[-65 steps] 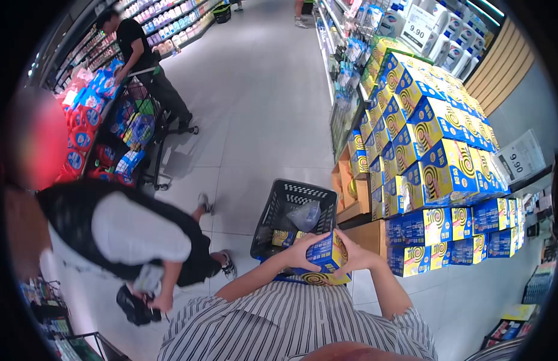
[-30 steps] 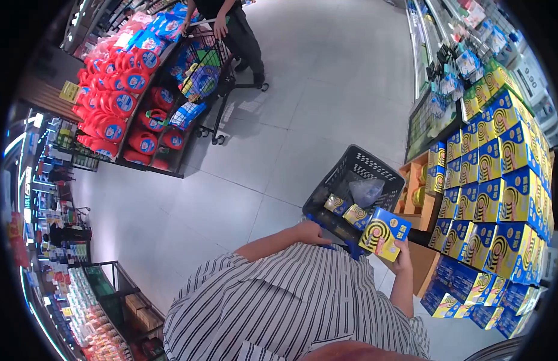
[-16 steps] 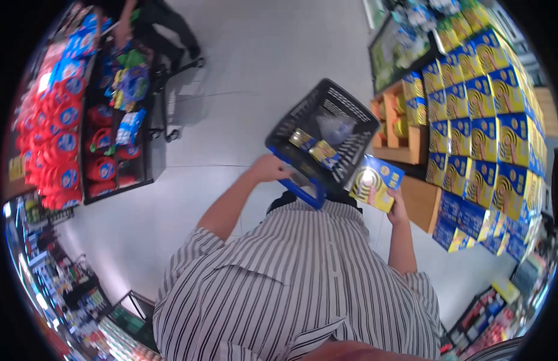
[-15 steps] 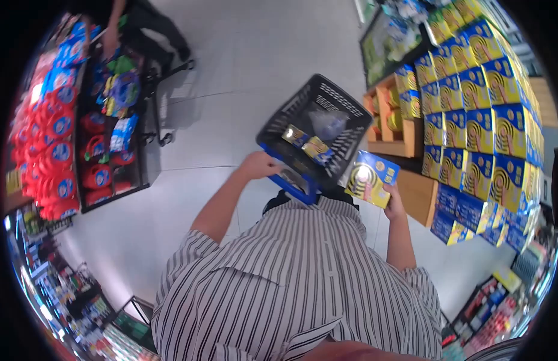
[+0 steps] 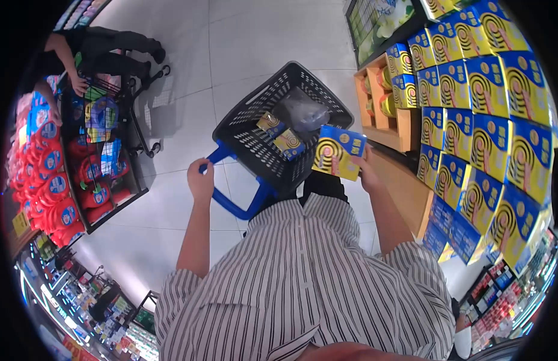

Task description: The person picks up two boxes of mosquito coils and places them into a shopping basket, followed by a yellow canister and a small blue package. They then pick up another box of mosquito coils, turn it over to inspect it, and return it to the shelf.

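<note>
My left hand (image 5: 201, 178) is closed round the blue handle (image 5: 243, 210) of a black shopping basket (image 5: 231, 123), at the handle's left side. Inside the basket lie a clear plastic bag (image 5: 306, 114) with something in it and two small yellow and blue boxes (image 5: 289, 144). My right hand (image 5: 364, 170) grips a larger yellow and blue box (image 5: 339, 153) with a black spiral print by its right edge. That box is over the basket's lower right rim and hides part of it.
Stacked spiral-print boxes (image 5: 489, 84) fill the right side, beside a wooden shelf (image 5: 384, 129). At upper left a person (image 5: 110, 51) stands by a shopping cart (image 5: 134, 114). Red packages (image 5: 47, 174) hang on a rack at the left.
The box in my right hand has moved left to the basket's edge. The basket has shifted left, its handle swung outward with my left hand. The other person's hands show more.
</note>
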{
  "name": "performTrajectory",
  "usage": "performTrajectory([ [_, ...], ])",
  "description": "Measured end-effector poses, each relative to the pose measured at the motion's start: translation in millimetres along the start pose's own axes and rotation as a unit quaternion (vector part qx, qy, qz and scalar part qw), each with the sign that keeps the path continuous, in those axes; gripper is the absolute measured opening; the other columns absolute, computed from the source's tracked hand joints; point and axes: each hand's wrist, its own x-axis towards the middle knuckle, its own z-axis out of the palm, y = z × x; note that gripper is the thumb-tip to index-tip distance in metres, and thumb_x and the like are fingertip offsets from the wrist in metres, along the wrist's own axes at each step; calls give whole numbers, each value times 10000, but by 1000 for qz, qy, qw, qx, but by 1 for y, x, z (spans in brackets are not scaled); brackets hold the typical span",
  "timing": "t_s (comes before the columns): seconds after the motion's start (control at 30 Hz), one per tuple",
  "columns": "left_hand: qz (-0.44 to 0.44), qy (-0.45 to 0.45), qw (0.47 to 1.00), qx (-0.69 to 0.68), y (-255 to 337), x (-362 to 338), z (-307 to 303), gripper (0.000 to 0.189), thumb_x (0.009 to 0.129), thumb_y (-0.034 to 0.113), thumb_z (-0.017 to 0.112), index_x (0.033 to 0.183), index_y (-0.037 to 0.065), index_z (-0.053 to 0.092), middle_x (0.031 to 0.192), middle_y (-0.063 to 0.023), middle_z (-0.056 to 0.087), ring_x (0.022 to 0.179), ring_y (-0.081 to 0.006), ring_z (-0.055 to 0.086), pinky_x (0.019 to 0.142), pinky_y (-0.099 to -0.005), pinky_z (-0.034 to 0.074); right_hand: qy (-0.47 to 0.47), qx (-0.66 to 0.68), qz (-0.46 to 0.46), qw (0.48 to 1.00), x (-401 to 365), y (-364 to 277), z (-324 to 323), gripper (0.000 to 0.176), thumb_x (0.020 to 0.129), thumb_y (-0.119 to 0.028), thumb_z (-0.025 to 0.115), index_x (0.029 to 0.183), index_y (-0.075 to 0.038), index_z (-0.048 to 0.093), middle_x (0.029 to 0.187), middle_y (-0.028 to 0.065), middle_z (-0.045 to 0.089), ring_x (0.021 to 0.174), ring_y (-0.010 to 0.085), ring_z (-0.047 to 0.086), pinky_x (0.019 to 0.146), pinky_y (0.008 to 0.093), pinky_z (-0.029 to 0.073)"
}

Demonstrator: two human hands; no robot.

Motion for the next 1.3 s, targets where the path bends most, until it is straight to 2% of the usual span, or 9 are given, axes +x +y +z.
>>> performTrajectory([
  [0.13, -79, -17, 997, -9, 9, 2, -4, 175, 786, 99, 644, 938, 11, 637, 975, -118, 646, 922, -246, 611, 842, -330, 465, -42, -44, -6, 998, 74, -1, 39, 1020, 682, -112, 757, 1452, -95, 89, 1269, 163, 472, 1146, 264, 508, 961, 392, 420],
  [0.2, -73, -21, 997, -16, 4, 2, -3, 158, 797, 76, 632, 941, 11, 628, 972, -108, 638, 932, -232, 595, 849, -325, 456, -115, -91, -224, 964, 126, 25, 58, 1026, 641, -108, 784, 1444, -79, 146, 1247, 154, 484, 1155, 261, 502, 972, 366, 414],
  [0.27, -70, -38, 997, -4, 14, 4, -6, 151, 806, 44, 618, 953, 7, 622, 1001, -113, 633, 959, -241, 587, 872, -331, 447, -121, -215, -270, 931, 176, 48, 76, 1095, 591, -185, 820, 1445, -70, 145, 1292, 177, 440, 1204, 289, 458, 1001, 382, 383],
  [0.33, -71, -53, 996, -8, 3, 2, -7, 160, 806, -2, 603, 965, 10, 613, 1054, -120, 614, 1054, -267, 556, 933, -349, 418, -92, -411, -267, 867, 198, 35, 103, 1126, 522, -266, 835, 1431, -83, 197, 1273, 201, 448, 1189, 331, 465, 999, 397, 382],
  [0.4, -79, -67, 994, -34, -1, -1, -9, 153, 822, -40, 567, 966, 1, 593, 1122, -140, 582, 1125, -284, 517, 961, -382, 400, -113, -484, -263, 827, 231, 34, 129, 1130, 467, -338, 819, 1422, -116, 257, 1209, 202, 469, 1147, 375, 461, 989, 429, 368],
  [0.6, -120, -73, 990, 31, -7, -11, -19, 147, 843, -27, 544, 986, 1, 562, 1161, -144, 562, 1174, -304, 491, 997, -410, 368, -81, -549, -355, 752, 344, 84, 132, 1095, 470, -334, 811, 1422, -175, 294, 1254, 202, 427, 1184, 378, 416, 1009, 450, 330],
  [0.9, -142, -86, 984, 73, -24, -26, -30, 84, 881, 43, 541, 960, 18, 546, 1167, -127, 543, 1213, -322, 461, 1011, -455, 367, 43, -606, -309, 731, 386, 118, 96, 1066, 514, -316, 820, 1421, -145, 287, 1232, 208, 437, 1169, 374, 428, 1007, 434, 337],
  [1.13, -101, -99, 989, 47, -1, -14, -29, 87, 887, 35, 514, 966, 3, 536, 1153, -153, 547, 1216, -363, 467, 1006, -463, 379, 14, -587, -325, 741, 417, 126, 123, 1108, 495, -345, 815, 1436, -195, 250, 1262, 224, 400, 1210, 400, 378, 1032, 481, 288],
  [1.3, -87, -118, 986, 75, 9, -4, -28, 98, 898, 99, 527, 962, 28, 507, 1149, -143, 532, 1210, -370, 462, 1036, -498, 347, 50, -644, -297, 704, 448, 132, 142, 1088, 501, -323, 821, 1426, -203, 262, 1263, 202, 397, 1221, 368, 368, 1039, 488, 255],
])
